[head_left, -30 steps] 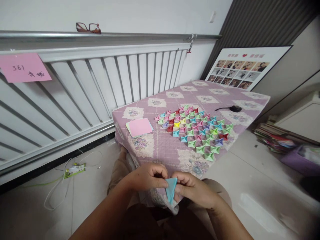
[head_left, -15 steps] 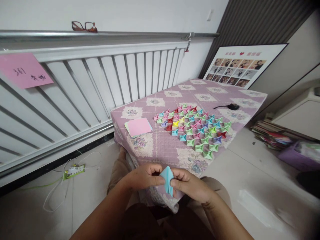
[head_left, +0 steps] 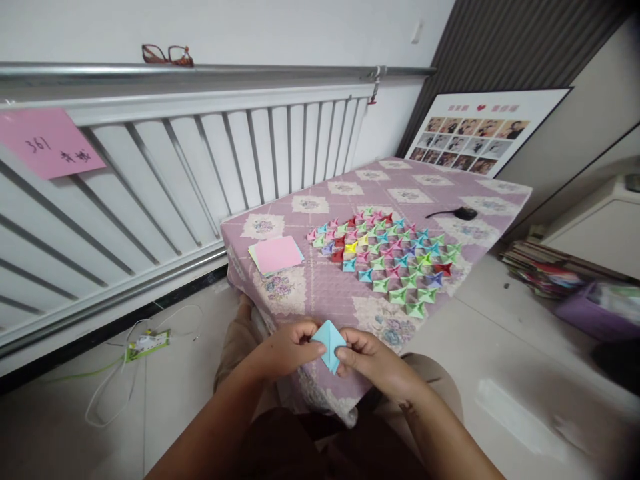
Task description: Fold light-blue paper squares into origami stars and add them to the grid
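Note:
Between my two hands is a piece of folded light-blue paper [head_left: 329, 344], shaped like a diamond with a crease down its middle. My left hand [head_left: 293, 347] pinches its left corner between thumb and fingers. The right corner is gripped by my right hand [head_left: 367, 357], thumb on top and fingers partly hidden behind. Beyond my hands, rows of small folded paper stars [head_left: 395, 253] in green, pink, red, blue and yellow stand on the table. A stack of square paper [head_left: 277, 255], pink on top, lies at the left.
A flowered purple cloth covers the table [head_left: 325, 293]. A black spoon-like object [head_left: 465, 213] lies at its right. Along the wall runs a white radiator [head_left: 240, 147]. On the floor are a power strip [head_left: 149, 343] with cables and a purple bin [head_left: 585, 310].
The blue paper has gone from a narrow, partly opened fold to a flatter, wider diamond facing me. Both hands have shifted slightly up and left with it.

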Tool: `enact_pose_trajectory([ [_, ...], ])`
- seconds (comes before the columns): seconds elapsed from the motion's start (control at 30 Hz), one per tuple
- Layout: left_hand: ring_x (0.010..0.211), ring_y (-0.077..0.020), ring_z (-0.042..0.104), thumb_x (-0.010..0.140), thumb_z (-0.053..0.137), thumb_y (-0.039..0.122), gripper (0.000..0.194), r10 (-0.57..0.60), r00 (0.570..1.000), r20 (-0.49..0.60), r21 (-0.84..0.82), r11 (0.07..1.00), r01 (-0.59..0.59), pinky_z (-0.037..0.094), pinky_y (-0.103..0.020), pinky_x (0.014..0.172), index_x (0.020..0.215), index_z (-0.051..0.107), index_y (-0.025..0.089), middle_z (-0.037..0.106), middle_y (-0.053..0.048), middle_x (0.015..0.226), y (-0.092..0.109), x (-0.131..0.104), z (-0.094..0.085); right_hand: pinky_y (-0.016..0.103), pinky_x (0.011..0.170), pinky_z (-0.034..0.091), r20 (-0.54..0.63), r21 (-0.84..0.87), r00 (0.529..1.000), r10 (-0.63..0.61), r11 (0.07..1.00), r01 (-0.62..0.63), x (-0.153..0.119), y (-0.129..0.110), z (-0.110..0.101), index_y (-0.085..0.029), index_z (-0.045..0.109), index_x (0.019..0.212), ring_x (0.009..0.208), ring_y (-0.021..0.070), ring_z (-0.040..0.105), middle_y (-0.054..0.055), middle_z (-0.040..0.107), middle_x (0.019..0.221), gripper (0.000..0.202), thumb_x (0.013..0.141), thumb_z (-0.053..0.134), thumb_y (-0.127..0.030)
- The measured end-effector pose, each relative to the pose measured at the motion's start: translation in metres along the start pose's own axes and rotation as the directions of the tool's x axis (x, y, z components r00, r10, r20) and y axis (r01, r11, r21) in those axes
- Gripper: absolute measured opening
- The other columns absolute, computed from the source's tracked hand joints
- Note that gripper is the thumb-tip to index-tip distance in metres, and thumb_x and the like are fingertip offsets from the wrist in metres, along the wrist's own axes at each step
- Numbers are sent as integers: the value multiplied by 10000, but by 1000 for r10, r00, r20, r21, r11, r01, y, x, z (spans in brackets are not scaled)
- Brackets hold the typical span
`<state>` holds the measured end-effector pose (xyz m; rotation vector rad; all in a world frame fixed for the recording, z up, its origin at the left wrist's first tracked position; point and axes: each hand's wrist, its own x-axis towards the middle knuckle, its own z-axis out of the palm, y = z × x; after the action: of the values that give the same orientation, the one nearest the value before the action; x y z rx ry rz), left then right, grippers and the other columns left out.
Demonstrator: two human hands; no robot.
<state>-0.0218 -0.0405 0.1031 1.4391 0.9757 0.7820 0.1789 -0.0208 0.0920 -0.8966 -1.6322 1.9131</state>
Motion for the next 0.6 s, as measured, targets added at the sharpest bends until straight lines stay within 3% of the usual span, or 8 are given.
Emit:
enact_pose_trajectory([
  [0.1, 723, -118, 437, 770, 543, 208, 90, 46, 997, -67, 91, 995, -40, 344, -211, 652, 694, 538, 160, 508, 9, 791, -5, 2, 1, 247, 644, 439, -79, -81, 997, -4, 997, -3, 3, 0, 2, -160, 592, 810, 666, 108, 523, -18, 563, 728, 367, 780, 618, -525],
  [0.27, 605, -103, 376, 779, 563, 257, 97, -57, 987, -149, 113, 991, 74, 297, -216, 561, 748, 538, 168, 442, 44, 650, -18, 2, 5, 236, 629, 396, -212, -331, 970, -116, 943, 41, 5, 1, 5, -165, 593, 763, 660, 110, 473, -25, 538, 688, 291, 824, 577, -449],
  [0.33, 609, -102, 374, 770, 579, 256, 103, -49, 982, -183, 88, 994, 66, 297, -214, 562, 761, 525, 169, 436, 46, 651, -20, 2, 9, 233, 618, 388, -255, -399, 954, -160, 916, 48, 4, 1, 7, -173, 588, 747, 659, 116, 472, -25, 535, 677, 256, 828, 567, -416],
  [0.6, 655, -103, 443, 737, 588, 173, 147, 21, 967, -255, -30, 999, -30, 344, -213, 604, 805, 459, 183, 493, 43, 703, -20, 0, 25, 239, 652, 396, -241, -572, 914, -326, 808, 137, -2, -6, 14, -197, 599, 777, 698, 135, 527, -1, 569, 737, 176, 870, 524, -326],
])
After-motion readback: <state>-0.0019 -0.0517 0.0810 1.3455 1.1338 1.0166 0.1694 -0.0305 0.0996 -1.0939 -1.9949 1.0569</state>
